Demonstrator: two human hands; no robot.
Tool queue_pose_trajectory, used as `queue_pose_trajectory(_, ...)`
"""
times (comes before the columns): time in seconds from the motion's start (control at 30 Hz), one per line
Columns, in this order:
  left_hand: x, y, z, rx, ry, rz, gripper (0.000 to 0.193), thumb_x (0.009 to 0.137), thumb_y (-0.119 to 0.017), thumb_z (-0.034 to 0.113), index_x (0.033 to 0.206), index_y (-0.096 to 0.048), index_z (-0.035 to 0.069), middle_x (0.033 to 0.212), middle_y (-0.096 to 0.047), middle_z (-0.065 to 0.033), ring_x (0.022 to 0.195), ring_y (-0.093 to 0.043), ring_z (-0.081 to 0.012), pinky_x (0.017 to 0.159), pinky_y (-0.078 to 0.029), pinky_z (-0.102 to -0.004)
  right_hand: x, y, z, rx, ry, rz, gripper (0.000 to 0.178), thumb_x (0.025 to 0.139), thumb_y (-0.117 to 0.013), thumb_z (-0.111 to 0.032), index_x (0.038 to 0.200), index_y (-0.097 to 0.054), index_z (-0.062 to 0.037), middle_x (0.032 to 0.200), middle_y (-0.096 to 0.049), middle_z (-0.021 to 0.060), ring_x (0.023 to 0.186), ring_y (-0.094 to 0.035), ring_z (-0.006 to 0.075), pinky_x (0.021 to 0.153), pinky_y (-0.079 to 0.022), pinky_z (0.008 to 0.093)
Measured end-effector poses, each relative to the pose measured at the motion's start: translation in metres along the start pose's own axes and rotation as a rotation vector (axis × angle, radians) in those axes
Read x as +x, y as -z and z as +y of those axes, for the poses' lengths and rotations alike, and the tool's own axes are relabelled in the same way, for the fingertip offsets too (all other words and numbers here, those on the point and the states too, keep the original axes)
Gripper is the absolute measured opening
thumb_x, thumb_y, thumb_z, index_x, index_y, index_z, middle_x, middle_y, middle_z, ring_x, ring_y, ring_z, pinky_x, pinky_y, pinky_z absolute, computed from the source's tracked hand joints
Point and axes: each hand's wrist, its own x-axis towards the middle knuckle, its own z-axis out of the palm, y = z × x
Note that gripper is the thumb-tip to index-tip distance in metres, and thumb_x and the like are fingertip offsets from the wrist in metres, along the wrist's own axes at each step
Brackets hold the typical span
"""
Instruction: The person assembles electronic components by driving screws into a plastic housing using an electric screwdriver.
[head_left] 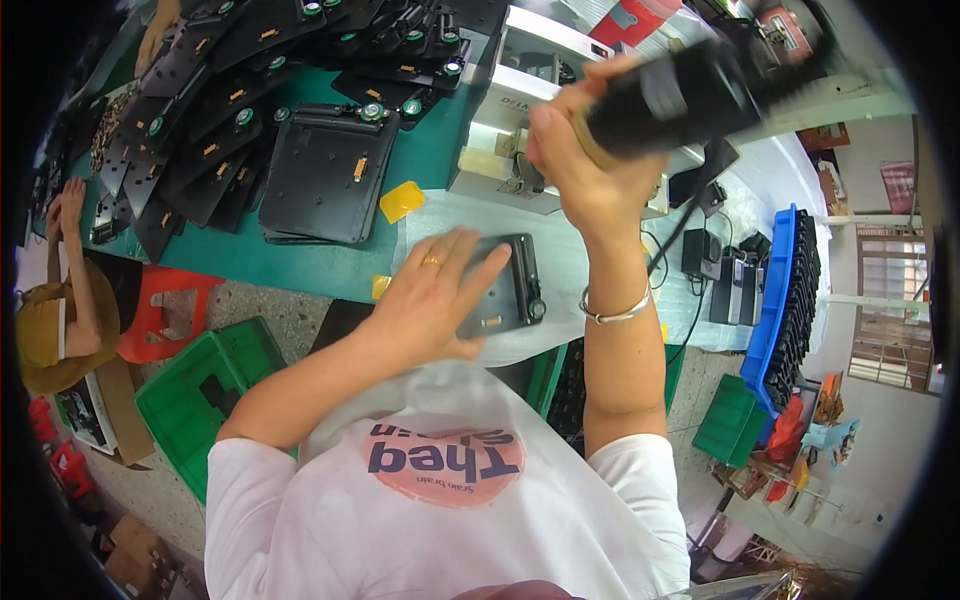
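A black tool (675, 100) is grasped in the right grip (600, 185), held up and away to the right of the black panel (502, 297). The panel is laid flat on a white sheet (575, 270) on the worktop (250, 262), its thick edge running away from the body. It is partly covered by the nearer left hand (418, 305), its fingers spread and clasping nothing.

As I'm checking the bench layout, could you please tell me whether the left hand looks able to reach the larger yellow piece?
Probably yes: the left hand is spread open at the black panel, near the larger yellow piece, and nothing visible stands between them.
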Motion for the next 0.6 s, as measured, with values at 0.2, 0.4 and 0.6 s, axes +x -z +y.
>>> queue_pose_trajectory(0.2,0.006,-0.001,-0.013,0.006,0.062,-0.049,0.094,0.061,-0.080,0.030,0.141,-0.037,0.006,0.142,-0.037,-0.0253,0.137,-0.032,-0.0395,0.113,-0.026,-0.0503,0.003,-0.002,0.004,-0.031,-0.057,0.185,0.040,0.083,-0.069,0.003,0.113,-0.044,0.0010,0.072,-0.063,0.0066,0.054,-0.060,0.0138,0.049,-0.048,0.0250)
queue_pose_trajectory(0.4,-0.004,0.000,-0.017,-0.089,0.010,0.018,0.072,0.065,-0.078,0.024,0.131,-0.052,0.017,0.143,-0.040,-0.0152,0.138,-0.031,-0.0374,0.112,-0.025,-0.0538,-0.045,0.024,-0.023,0.343,-0.168,0.305,0.041,0.085,-0.063,0.005,0.118,-0.039,-0.0014,0.069,-0.057,0.0068,0.052,-0.055,0.0155,0.048,-0.049,0.0299)
queue_pose_trajectory(0.6,-0.003,-0.018,-0.004,-0.089,-0.176,0.129,0.054,0.061,-0.080,0.026,0.113,-0.066,0.024,0.120,-0.049,-0.0084,0.119,-0.045,-0.0290,0.103,-0.033,-0.0498,-0.094,0.037,-0.029,0.468,-0.230,0.384,0.042,0.085,-0.064,0.003,0.117,-0.039,-0.0063,0.066,-0.054,0.0061,0.050,-0.050,0.0160,0.046,-0.047,0.0318)
